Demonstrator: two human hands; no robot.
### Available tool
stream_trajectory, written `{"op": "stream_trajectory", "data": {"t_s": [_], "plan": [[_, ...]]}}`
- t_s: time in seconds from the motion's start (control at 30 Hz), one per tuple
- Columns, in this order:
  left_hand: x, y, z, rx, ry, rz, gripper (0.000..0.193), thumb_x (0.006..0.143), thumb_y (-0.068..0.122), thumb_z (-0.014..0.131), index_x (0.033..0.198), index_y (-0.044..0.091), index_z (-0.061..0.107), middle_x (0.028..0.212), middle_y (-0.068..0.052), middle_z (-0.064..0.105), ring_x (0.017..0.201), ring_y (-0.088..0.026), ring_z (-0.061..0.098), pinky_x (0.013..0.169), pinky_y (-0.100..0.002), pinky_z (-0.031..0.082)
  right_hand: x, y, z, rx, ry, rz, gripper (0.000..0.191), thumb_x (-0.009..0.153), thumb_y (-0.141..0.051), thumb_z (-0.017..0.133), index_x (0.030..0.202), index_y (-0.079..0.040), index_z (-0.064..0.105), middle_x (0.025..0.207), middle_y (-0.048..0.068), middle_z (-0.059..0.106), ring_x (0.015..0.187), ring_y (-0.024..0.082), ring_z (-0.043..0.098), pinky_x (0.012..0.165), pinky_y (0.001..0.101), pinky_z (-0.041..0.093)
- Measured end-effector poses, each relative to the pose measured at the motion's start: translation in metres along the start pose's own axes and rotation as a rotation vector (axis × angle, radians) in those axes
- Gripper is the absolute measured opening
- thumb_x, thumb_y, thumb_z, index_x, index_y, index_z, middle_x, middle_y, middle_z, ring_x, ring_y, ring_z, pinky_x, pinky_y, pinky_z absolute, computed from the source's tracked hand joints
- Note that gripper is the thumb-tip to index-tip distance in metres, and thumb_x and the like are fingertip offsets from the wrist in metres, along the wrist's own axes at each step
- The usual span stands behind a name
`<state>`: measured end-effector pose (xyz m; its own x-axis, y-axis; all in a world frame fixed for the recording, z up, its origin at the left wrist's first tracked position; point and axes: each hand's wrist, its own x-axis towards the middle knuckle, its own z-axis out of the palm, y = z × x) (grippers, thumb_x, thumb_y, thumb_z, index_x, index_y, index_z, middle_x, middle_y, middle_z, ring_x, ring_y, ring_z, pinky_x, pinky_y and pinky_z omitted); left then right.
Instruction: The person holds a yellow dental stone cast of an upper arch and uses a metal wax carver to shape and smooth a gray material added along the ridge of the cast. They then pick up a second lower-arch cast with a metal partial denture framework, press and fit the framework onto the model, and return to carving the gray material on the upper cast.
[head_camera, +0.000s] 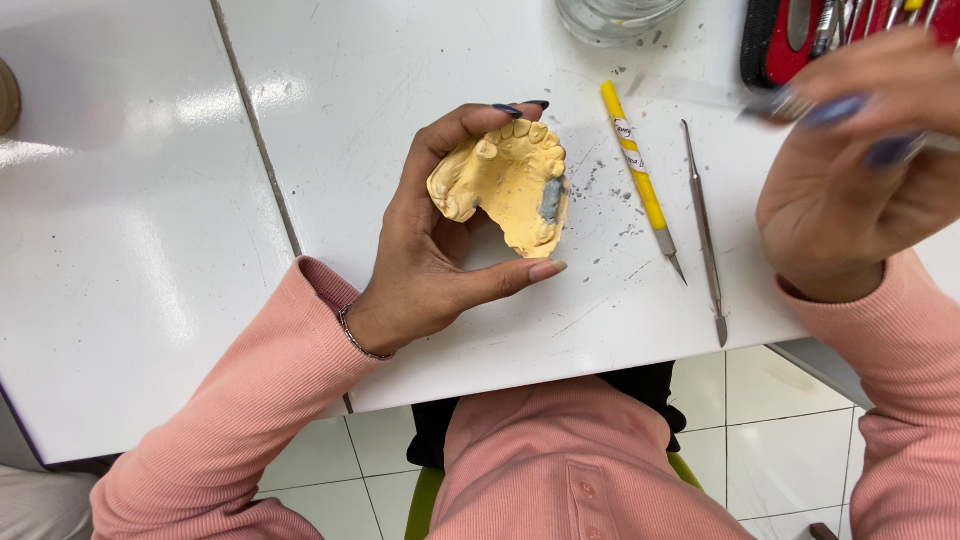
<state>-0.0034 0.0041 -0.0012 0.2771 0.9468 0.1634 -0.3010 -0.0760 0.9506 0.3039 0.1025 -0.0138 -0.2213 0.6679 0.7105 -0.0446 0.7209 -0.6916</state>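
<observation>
My left hand grips a yellow plaster dental cast of a row of teeth, holding it between thumb and fingers just above the white table. A grey patch fills a gap on the cast's right side. My right hand is raised at the right, blurred, with a thin metal instrument pinched in its fingertips. Both arms wear pink sleeves.
A yellow-handled tool and a slim metal dental instrument lie on the table right of the cast. A red and black tool case sits at the top right, a glass jar at the top. Grey specks dot the table.
</observation>
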Motion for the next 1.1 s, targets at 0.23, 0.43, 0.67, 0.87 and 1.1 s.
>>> {"op": "stream_trajectory", "data": {"t_s": [0.23,0.43,0.67,0.87,1.1], "plan": [[0.006,0.013,-0.010,-0.407,-0.048,-0.231,0.095,0.093,-0.008,0.079,0.161,0.016,0.017,0.164,-0.018,0.037,0.152,-0.030,0.048,0.127,-0.041,0.048,-0.002,0.008,0.003,-0.056,0.063,0.175,0.022,0.128,-0.021,0.048,0.135,-0.001,0.053,0.115,0.018,0.063,0.095,0.022,0.063,0.084,0.0283,0.054],[0.011,0.011,-0.013,-0.613,-0.058,-0.265,0.089,0.093,-0.004,0.079,0.158,0.013,0.021,0.164,-0.022,0.037,0.149,-0.036,0.049,0.131,-0.042,0.044,0.013,-0.002,0.008,-0.244,-0.132,0.105,0.019,0.130,-0.015,0.042,0.142,-0.001,0.049,0.122,0.015,0.063,0.100,0.017,0.063,0.091,0.0246,0.054],[0.009,0.012,-0.011,-0.417,-0.019,-0.237,0.087,0.092,-0.006,0.079,0.157,0.016,0.026,0.165,-0.014,0.036,0.141,-0.034,0.056,0.114,-0.042,0.059,0.014,0.000,0.008,-0.304,-0.190,0.114,0.022,0.127,-0.013,0.040,0.143,-0.001,0.050,0.123,0.015,0.063,0.105,0.019,0.064,0.095,0.0267,0.055],[0.001,0.002,-0.004,-0.077,-0.038,-0.044,0.090,0.090,-0.007,0.089,0.154,0.018,0.031,0.158,-0.008,0.040,0.146,-0.017,0.044,0.122,-0.038,0.049,0.014,-0.001,0.009,-0.272,-0.166,0.136,0.021,0.129,-0.015,0.041,0.143,-0.002,0.050,0.121,0.014,0.064,0.103,0.018,0.064,0.091,0.0258,0.055],[-0.002,0.001,-0.001,-0.069,-0.003,-0.097,0.093,0.092,-0.003,0.088,0.157,0.017,0.026,0.149,-0.005,0.043,0.142,-0.018,0.048,0.127,-0.039,0.051,0.014,-0.001,0.009,-0.268,-0.148,0.149,0.021,0.133,-0.017,0.043,0.143,-0.002,0.052,0.121,0.015,0.063,0.100,0.018,0.064,0.088,0.0253,0.056]]}}
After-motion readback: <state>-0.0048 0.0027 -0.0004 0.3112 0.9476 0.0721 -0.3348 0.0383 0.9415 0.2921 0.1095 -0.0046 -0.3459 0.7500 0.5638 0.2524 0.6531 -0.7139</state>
